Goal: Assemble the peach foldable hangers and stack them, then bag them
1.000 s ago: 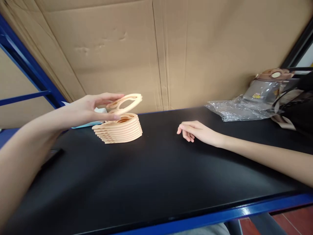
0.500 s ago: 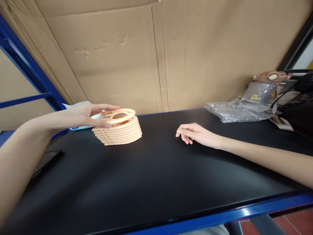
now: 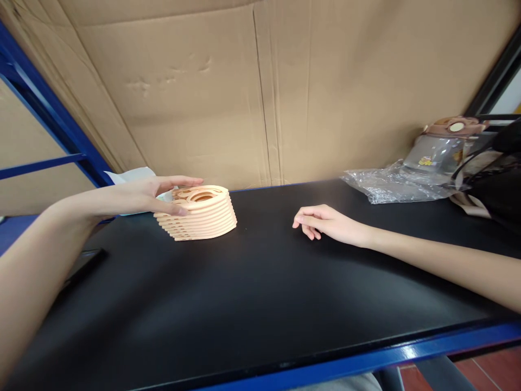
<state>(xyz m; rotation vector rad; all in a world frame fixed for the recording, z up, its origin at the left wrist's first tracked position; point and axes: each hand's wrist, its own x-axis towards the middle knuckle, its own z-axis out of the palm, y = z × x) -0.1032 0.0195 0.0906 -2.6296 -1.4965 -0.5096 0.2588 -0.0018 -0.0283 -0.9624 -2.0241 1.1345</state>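
Note:
A neat stack of peach-coloured flat plastic pieces [image 3: 207,220] with oval cut-outs stands on the black tabletop [image 3: 252,293], left of the middle. My left hand [image 3: 163,195] grips the top of this stack from the left, its thumb on the near side and its fingers along the far side. Parts of the top piece are hidden under the palm. To the right, apart from the stack, my right hand [image 3: 317,221] rests on its side on the table. Its fingers are loosely curled in, thumb close against the index finger, and nothing shows in them.
Behind my left hand lies a white and light-blue soft packet [image 3: 132,175]. A dark flat device [image 3: 87,263] is partly covered by my left forearm. At the back right are clear plastic film [image 3: 374,184], a bottle [image 3: 433,152] and a black bag [image 3: 499,179]. Cardboard [image 3: 203,98] walls the back.
The top peach piece, slightly raised and tilted before, now sits level on the stack, with my left hand still at it. My right hand has stayed put.

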